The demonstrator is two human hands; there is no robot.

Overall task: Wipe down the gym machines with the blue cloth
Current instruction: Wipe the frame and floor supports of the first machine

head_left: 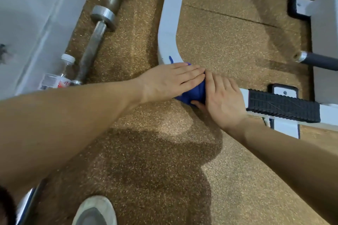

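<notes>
A white curved frame tube of a gym machine lies low on the speckled brown floor. The blue cloth is draped over the bend of that tube. My left hand lies flat on the cloth with straight fingers, pressing it onto the tube. Just right of it, my right hand also presses on the cloth, fingers straight and thumb under the cloth's near edge. Most of the cloth is hidden beneath both hands.
A black ribbed foot pad sits on the tube right of my hands. A steel barbell and a plastic bottle lie by the left wall. Another white machine base stands at right. My shoe is below.
</notes>
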